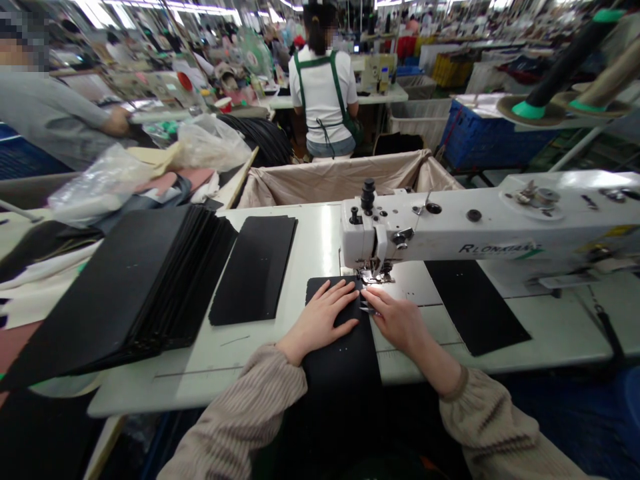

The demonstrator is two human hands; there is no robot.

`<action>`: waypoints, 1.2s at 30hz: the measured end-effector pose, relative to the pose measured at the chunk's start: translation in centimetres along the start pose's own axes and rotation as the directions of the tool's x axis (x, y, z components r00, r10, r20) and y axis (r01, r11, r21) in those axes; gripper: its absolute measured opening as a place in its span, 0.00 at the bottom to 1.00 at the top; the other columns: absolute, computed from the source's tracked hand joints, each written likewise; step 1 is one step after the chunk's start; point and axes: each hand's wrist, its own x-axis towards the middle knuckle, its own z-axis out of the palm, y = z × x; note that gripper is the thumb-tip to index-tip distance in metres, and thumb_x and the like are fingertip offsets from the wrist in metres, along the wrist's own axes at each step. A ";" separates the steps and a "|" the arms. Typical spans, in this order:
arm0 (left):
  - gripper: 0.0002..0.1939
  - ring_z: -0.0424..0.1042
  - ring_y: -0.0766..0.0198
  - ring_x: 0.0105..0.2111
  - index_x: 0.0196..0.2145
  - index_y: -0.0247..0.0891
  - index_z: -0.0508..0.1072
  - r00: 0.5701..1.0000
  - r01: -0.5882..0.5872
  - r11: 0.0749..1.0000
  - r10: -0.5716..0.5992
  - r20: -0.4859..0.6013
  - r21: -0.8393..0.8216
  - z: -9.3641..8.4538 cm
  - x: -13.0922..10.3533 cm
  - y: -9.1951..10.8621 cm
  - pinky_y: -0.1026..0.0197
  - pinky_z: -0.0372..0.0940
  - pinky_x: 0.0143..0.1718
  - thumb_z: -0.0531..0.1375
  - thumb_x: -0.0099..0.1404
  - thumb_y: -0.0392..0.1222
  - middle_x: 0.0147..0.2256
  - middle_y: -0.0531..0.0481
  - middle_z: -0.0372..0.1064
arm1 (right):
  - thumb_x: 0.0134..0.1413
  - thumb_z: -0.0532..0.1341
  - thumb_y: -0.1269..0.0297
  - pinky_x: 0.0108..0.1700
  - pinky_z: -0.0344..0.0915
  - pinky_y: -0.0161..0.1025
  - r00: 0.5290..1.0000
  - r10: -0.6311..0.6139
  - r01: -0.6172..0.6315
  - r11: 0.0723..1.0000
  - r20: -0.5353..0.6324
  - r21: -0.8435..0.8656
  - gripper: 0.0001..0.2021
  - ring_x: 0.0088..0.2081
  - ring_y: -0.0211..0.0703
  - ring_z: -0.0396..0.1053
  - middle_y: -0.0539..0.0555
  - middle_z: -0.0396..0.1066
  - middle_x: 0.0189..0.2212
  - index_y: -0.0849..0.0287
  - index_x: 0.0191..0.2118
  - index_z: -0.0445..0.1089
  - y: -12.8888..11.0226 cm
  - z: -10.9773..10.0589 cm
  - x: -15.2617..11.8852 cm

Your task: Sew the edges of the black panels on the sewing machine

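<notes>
Ribbed sleeves (pixel 250 413) flank a black panel (pixel 345 367); left hand (pixel 324 317) spread flat on it, right hand (pixel 401 321) clasping a metal tool (pixel 368 309)

Only thing I can make out is the brand lettering (pixel 495 250) on the arm of my white sewing machine (pixel 445 227): dark caps, looks like RLONXIANG, tho the tail end's kinda blurry. Smaller line right underneath is too tiny to read.
</notes>
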 end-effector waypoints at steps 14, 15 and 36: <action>0.29 0.50 0.55 0.67 0.64 0.46 0.60 1.000 0.014 1.000 -0.014 -0.008 -0.014 0.0 0.3 -0.2 0.45 0.42 0.69 0.58 0.68 0.52 0.66 0.49 0.53 | 0.62 0.53 0.66 0.39 0.72 0.40 1.000 0.004 -0.004 0.999 0.003 -0.042 0.26 0.46 0.45 0.74 0.49 0.61 0.64 0.49 0.65 0.59 -0.3 -0.3 0.1; 0.29 0.50 0.56 0.67 0.64 0.46 0.60 1.000 0.013 1.000 -0.013 -0.011 -0.017 0.0 0.4 -0.3 0.45 0.43 0.69 0.58 0.68 0.52 0.66 0.49 0.54 | 0.62 0.54 0.66 0.39 0.72 0.40 1.000 0.005 -0.004 0.999 0.001 -0.039 0.26 0.45 0.45 0.74 0.49 0.61 0.64 0.49 0.65 0.59 -0.3 -0.4 0.1; 0.18 0.62 0.55 0.59 0.57 0.50 0.70 0.997 -0.052 0.999 0.052 -0.063 0.009 -0.2 0.2 -0.5 0.48 0.57 0.59 0.55 0.71 0.41 0.59 0.50 0.65 | 0.62 0.55 0.67 0.44 0.71 0.39 1.000 -0.001 0.001 1.000 0.001 0.016 0.25 0.52 0.46 0.71 0.51 0.61 0.64 0.49 0.64 0.60 0.0 -0.3 0.0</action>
